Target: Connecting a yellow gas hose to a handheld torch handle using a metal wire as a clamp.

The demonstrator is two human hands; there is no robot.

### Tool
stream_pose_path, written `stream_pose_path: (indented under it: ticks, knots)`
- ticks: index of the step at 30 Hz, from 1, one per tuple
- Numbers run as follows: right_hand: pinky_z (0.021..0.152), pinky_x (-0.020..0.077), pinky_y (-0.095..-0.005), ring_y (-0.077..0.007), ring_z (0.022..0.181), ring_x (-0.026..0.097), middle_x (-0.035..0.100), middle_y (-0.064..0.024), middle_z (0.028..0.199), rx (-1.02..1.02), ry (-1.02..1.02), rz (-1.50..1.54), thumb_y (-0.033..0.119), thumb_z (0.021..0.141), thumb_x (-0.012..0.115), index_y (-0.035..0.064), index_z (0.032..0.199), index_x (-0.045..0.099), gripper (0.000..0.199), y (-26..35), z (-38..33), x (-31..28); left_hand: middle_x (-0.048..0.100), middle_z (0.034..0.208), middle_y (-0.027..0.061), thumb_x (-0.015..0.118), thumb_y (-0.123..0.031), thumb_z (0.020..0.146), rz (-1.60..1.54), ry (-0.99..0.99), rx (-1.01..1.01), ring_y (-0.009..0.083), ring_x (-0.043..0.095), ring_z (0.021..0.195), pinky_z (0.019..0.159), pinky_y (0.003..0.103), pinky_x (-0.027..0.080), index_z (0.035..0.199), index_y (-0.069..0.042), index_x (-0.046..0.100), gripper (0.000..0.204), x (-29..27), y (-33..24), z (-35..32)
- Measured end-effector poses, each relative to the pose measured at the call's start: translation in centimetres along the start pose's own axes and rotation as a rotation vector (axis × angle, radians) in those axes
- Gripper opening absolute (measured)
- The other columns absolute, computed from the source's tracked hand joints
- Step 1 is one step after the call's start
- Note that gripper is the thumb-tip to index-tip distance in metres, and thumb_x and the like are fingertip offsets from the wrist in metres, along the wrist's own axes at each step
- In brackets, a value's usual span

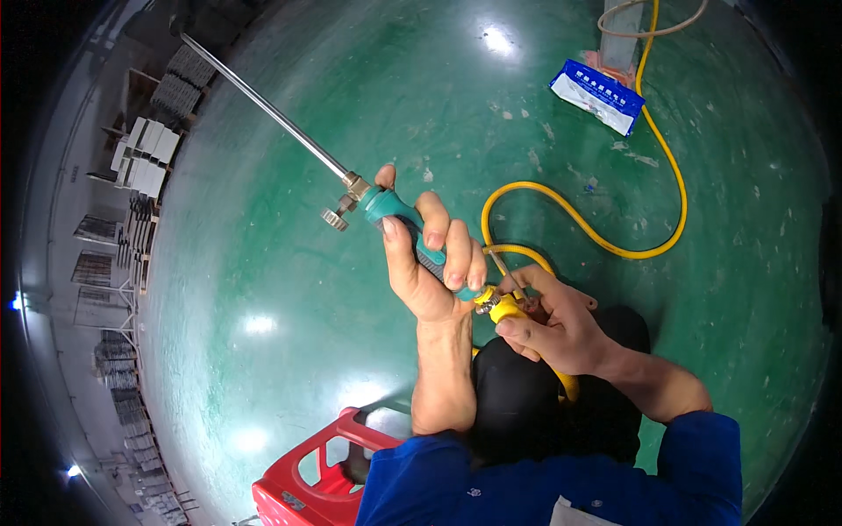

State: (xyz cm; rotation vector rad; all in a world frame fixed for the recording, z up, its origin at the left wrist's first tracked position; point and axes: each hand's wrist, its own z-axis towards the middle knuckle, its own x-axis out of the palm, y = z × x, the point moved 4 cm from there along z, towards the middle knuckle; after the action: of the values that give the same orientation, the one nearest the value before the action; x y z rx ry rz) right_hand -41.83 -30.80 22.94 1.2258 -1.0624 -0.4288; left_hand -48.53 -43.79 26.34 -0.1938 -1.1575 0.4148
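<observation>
My left hand (430, 263) is wrapped round the green and black handle of a gas torch (272, 120). Its long metal tube points up and to the left, and a brass valve with a round knob (335, 219) sticks out at the side. At the handle's lower end, a yellow hose (503, 309) is joined on, with a metal hose clamp (488, 301) round the joint. My right hand (561, 329) closes on the hose end just below the clamp. A slim rod-like piece (504, 270) shows by its fingers; its kind I cannot make out.
The yellow hose loops over the green floor (307, 351) toward a grey post (620, 39) at the top right. A blue and white bag (599, 96) lies by the post. A red plastic stool (298, 456) stands at the lower left. Stacked panels (145, 158) line the left wall.
</observation>
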Motion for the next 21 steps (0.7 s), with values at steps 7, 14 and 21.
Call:
stream_pose_path:
  ticks: [7, 14, 21]
  knots:
    - [0.048, 0.0381, -0.0231, -0.0060, 0.053, 0.046, 0.052, -0.0017, 0.069, 0.103, 0.152, 0.180, 0.021, 0.100, 0.056, -0.0007, 0.118, 0.045, 0.030, 0.0, -0.2, -0.1, 0.040, 0.077, 0.0025, 0.039, -0.037, 0.105, -0.147, 0.071, -0.052, 0.0092, 0.037, 0.042, 0.035, 0.027, 0.039, 0.146, -0.012, 0.034, 0.049, -0.2, 0.0, 0.0]
    - [0.050, 0.0384, -0.0221, -0.0063, 0.056, 0.048, 0.054, -0.0027, 0.071, 0.065, 0.185, 0.183, 0.025, 0.102, 0.052, -0.0010, 0.121, 0.046, 0.034, -0.2, -0.2, -0.2, 0.041, 0.076, 0.0021, 0.038, -0.035, 0.105, -0.110, 0.141, -0.054, 0.0086, 0.038, 0.040, 0.035, 0.026, 0.040, 0.148, -0.013, 0.029, 0.049, 0.5, -0.2, 0.1]
    - [0.051, 0.0379, -0.0200, -0.0030, 0.057, 0.048, 0.058, -0.0007, 0.072, -0.025, 0.018, -0.118, 0.027, 0.101, 0.055, -0.0016, 0.121, 0.054, 0.036, -0.3, -1.1, -0.2, 0.040, 0.075, 0.0013, 0.038, -0.035, 0.105, -0.018, 0.093, -0.045, 0.0072, 0.036, 0.039, 0.033, 0.025, 0.039, 0.148, -0.015, 0.028, 0.048, 0.4, -0.6, 0.0]
